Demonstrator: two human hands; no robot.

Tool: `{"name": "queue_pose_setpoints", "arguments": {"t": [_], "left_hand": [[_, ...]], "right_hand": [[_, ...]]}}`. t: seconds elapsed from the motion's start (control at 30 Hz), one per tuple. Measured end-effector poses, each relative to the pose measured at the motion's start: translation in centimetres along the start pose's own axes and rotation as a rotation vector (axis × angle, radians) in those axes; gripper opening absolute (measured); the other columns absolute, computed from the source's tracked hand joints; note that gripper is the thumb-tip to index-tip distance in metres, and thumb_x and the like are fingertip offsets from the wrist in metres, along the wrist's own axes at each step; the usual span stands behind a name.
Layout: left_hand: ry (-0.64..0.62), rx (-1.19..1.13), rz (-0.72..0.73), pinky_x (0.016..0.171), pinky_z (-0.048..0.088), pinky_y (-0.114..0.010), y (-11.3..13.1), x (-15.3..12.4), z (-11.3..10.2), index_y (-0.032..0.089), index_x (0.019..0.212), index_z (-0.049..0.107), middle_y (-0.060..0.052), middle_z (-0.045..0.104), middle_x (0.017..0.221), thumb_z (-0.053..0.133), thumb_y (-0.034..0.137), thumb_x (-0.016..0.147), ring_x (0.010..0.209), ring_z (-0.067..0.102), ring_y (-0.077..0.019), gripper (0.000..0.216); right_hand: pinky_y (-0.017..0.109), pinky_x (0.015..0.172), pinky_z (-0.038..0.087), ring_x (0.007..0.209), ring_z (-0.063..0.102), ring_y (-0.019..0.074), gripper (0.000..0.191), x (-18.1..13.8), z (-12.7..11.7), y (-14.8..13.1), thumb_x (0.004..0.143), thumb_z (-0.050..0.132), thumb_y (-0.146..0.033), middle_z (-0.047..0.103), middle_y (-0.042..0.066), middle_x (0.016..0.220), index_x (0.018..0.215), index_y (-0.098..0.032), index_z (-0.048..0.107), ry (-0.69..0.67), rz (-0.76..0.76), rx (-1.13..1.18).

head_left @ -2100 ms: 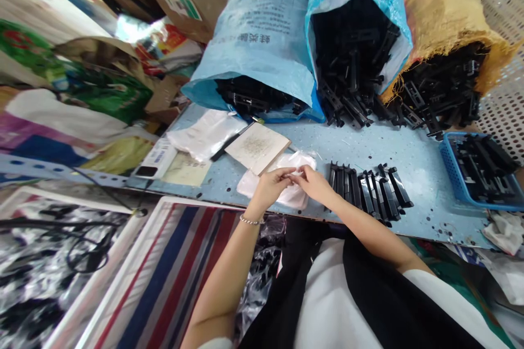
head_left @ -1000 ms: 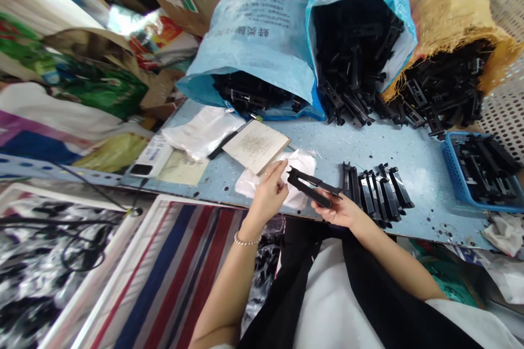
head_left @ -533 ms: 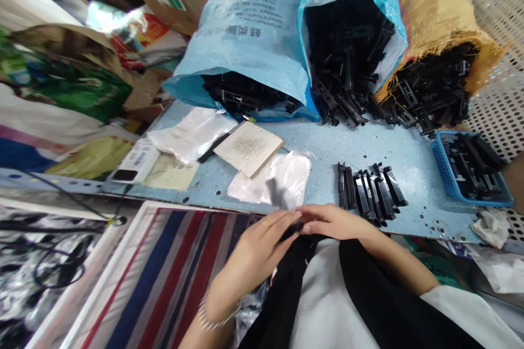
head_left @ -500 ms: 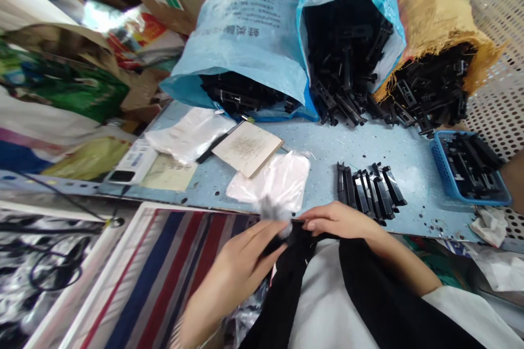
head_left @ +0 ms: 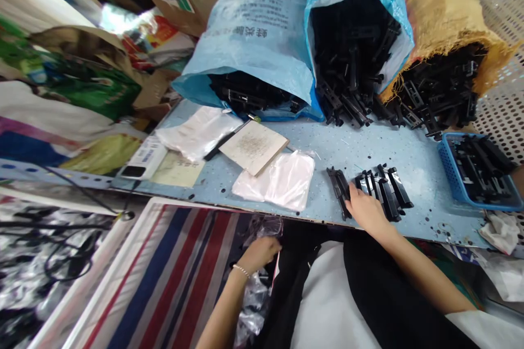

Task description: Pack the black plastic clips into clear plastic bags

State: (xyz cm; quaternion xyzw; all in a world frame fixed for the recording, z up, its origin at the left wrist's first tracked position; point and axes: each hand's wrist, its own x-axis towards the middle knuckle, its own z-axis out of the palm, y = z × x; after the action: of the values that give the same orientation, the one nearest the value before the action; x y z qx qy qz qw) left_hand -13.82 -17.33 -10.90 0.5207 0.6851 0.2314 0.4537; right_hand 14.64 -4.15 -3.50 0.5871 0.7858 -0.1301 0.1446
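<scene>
My right hand (head_left: 368,212) reaches over the table's front edge, its fingers bent against the left part of a row of black plastic parts (head_left: 388,191). Two slim black plastic parts (head_left: 339,192) lie at its fingertips, slightly apart from the others. Below the table edge, my left hand (head_left: 261,253) is curled closed beside crinkled clear plastic (head_left: 264,227); what its fingers hold, if anything, is hidden. A stack of clear plastic bags (head_left: 286,182) lies on the table left of the row, partly under a square, speckled board (head_left: 254,147).
Behind are a pale blue sack (head_left: 254,38), a bright blue sack (head_left: 403,27) and a yellow sack (head_left: 442,0), with black parts spilling out. A blue basket (head_left: 450,174) of such parts stands right. Striped cloth (head_left: 184,267) and more plastic-wrapped things (head_left: 254,300) lie below the table.
My left hand has dropped from the table edge towards the plastic below. The right hand has moved right onto the black parts, and the leftmost ones have shifted. The view has turned slightly.
</scene>
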Motion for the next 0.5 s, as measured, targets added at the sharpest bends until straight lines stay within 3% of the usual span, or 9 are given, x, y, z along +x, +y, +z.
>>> {"name": "queue_pose_setpoints", "arguments": {"t": [0.07, 0.13, 0.2, 0.3, 0.37, 0.5], "left_hand": [[0.026, 0.023, 0.117, 0.052, 0.047, -0.028, 3.1, 1.3, -1.0, 0.023, 0.067, 0.071, -0.001, 0.065, 0.057, 0.059, 0.038, 0.087, 0.05, 0.061, -0.0177, 0.028], [0.261, 0.159, 0.309, 0.072, 0.054, -0.031, 6.3, 3.4, -1.2, 0.021, 0.092, 0.075, -0.007, 0.073, 0.087, 0.054, 0.036, 0.093, 0.077, 0.068, -0.0212, 0.025], [0.428, 0.379, 0.414, 0.082, 0.053, -0.037, 8.7, 6.0, -0.6, 0.017, 0.099, 0.073, -0.014, 0.07, 0.103, 0.061, 0.029, 0.09, 0.094, 0.065, -0.0268, 0.019], [0.401, 0.496, 0.413, 0.079, 0.053, -0.037, 9.7, 9.5, -0.2, 0.017, 0.078, 0.069, -0.013, 0.067, 0.091, 0.063, 0.015, 0.085, 0.092, 0.062, -0.0266, 0.008], [0.351, 0.33, 0.347, 0.074, 0.051, -0.033, 9.1, 10.9, -0.9, 0.019, 0.067, 0.062, -0.006, 0.064, 0.078, 0.067, 0.015, 0.08, 0.08, 0.062, -0.0218, 0.015], [0.254, -0.176, 0.125, 0.06, 0.042, -0.026, 7.5, 11.5, -3.4, 0.019, 0.064, 0.059, 0.002, 0.06, 0.065, 0.074, 0.037, 0.073, 0.061, 0.054, -0.0137, 0.025]], "right_hand": [[0.034, 0.074, 0.051, 0.093, 0.071, 0.0301, 0.04, 0.5, -0.2, 0.3, 0.097, 0.048, -0.025, 0.07, 0.018, 0.11, 0.135, -0.011, 0.05, 0.004, -0.012, 0.1], [0.032, 0.076, 0.049, 0.092, 0.07, 0.0267, 0.034, 1.0, -0.3, 0.7, 0.096, 0.049, -0.027, 0.071, 0.013, 0.107, 0.128, -0.015, 0.056, 0.013, -0.048, 0.265], [0.031, 0.074, 0.048, 0.086, 0.069, 0.0231, 0.034, 1.3, -0.2, 1.1, 0.095, 0.051, -0.031, 0.071, 0.008, 0.098, 0.126, -0.019, 0.057, 0.024, -0.076, 0.467], [0.028, 0.061, 0.046, 0.067, 0.063, 0.0178, 0.04, 1.5, 0.4, 1.5, 0.092, 0.052, -0.038, 0.067, 0.002, 0.084, 0.129, -0.02, 0.055, -0.009, -0.092, 0.813], [0.026, 0.052, 0.043, 0.056, 0.055, 0.0143, 0.044, 1.6, 1.0, 1.7, 0.09, 0.054, -0.041, 0.062, -0.001, 0.077, 0.128, -0.02, 0.056, -0.06, -0.093, 1.075], [0.023, 0.045, 0.038, 0.049, 0.048, 0.01, 0.037, 2.3, 1.2, 1.0, 0.079, 0.069, -0.043, 0.06, -0.003, 0.072, 0.108, -0.021, 0.066, -0.111, -0.046, 1.607]]}}
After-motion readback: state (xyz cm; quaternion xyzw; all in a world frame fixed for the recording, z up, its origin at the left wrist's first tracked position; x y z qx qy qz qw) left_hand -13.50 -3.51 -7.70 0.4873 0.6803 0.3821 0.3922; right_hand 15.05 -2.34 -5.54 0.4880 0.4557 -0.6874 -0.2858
